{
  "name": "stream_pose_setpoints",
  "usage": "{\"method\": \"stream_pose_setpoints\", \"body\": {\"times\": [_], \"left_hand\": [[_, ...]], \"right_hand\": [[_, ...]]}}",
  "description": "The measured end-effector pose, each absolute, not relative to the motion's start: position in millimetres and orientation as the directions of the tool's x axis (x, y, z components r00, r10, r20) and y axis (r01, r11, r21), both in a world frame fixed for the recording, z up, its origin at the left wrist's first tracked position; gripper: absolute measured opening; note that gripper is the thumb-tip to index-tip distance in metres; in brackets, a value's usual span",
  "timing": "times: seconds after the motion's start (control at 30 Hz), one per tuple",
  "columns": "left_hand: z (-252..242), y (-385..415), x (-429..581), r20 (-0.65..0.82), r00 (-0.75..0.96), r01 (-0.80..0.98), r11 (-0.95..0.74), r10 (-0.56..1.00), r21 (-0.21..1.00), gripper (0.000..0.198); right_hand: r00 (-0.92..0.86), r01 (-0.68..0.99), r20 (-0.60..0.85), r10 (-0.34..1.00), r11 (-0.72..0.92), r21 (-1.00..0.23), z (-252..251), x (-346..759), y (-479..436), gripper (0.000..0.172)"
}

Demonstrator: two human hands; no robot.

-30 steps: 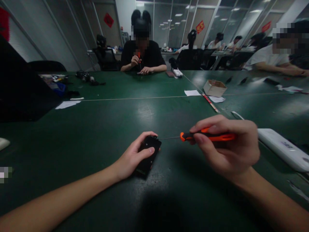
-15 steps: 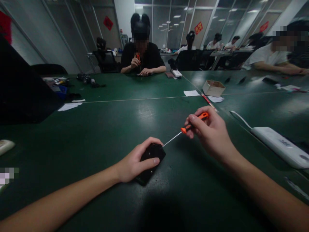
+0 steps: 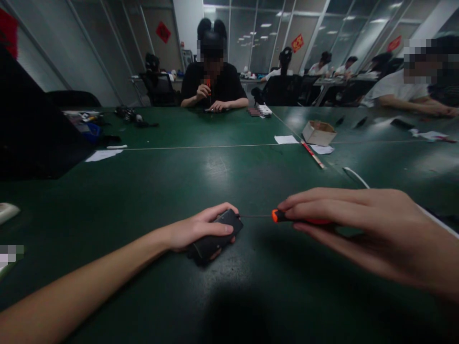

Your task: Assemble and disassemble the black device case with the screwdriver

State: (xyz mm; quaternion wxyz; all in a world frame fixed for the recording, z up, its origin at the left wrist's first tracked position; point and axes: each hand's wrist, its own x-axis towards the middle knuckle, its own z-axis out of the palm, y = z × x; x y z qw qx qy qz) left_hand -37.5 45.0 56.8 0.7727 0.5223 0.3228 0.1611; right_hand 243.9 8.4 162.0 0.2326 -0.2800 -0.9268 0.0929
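My left hand is wrapped round a small black device that it holds tilted on edge against the green table. My right hand grips an orange-handled screwdriver lying almost level. Its thin metal shaft points left and its tip touches the upper right corner of the black device.
A person in black sits across the table with an orange tool. A small cardboard box, paper slips and a pencil-like stick lie at the far right. A dark panel stands at the left. Other people sit at the right.
The screwdriver dropped from a raised slant to nearly level, and my right hand came closer to the camera. My left hand tipped the black device up off its flat face.
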Motion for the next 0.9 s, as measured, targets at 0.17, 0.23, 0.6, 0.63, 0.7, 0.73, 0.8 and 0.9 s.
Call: {"method": "stream_pose_setpoints", "body": {"times": [0.17,0.23,0.6,0.63,0.7,0.73,0.8,0.9], "left_hand": [[60.0,52.5,-42.6,-0.35,0.813,0.117,0.458,0.465,0.881,0.035],[60.5,53.7,-43.2,-0.365,0.818,0.148,0.451,0.445,0.88,0.035],[72.8,55.5,-47.2,-0.262,0.9,0.281,-0.005,0.349,0.96,0.031],[73.8,55.6,-47.3,-0.247,0.913,0.279,-0.054,0.324,0.959,0.032],[73.2,55.4,-47.7,-0.226,0.926,0.255,-0.061,0.301,0.965,0.037],[71.7,55.2,-48.0,-0.208,0.927,0.231,-0.039,0.312,0.972,0.04],[66.5,54.5,-48.3,-0.164,0.92,0.157,0.047,0.356,0.986,0.047],[57.6,53.2,-47.7,-0.183,0.912,0.083,0.271,0.368,0.959,0.053]], "right_hand": [[-0.866,0.477,0.168,0.472,0.879,-0.008,171.9,234.6,4.6,0.037],[-0.88,0.461,0.123,0.458,0.887,0.001,173.1,229.9,7.4,0.033],[-0.809,0.513,-0.211,0.548,0.485,-0.709,159.2,231.4,52.6,0.02],[-0.795,0.524,-0.251,0.553,0.415,-0.744,152.4,233.0,53.3,0.022],[-0.772,0.536,-0.286,0.568,0.339,-0.773,142.4,236.2,51.7,0.026],[-0.771,0.53,-0.266,0.579,0.351,-0.772,140.6,237.6,49.4,0.027],[-0.79,0.505,-0.15,0.595,0.491,-0.71,144.6,239.0,41.0,0.025],[-0.864,0.439,0.102,0.493,0.837,-0.325,162.5,235.2,17.9,0.028]]}}
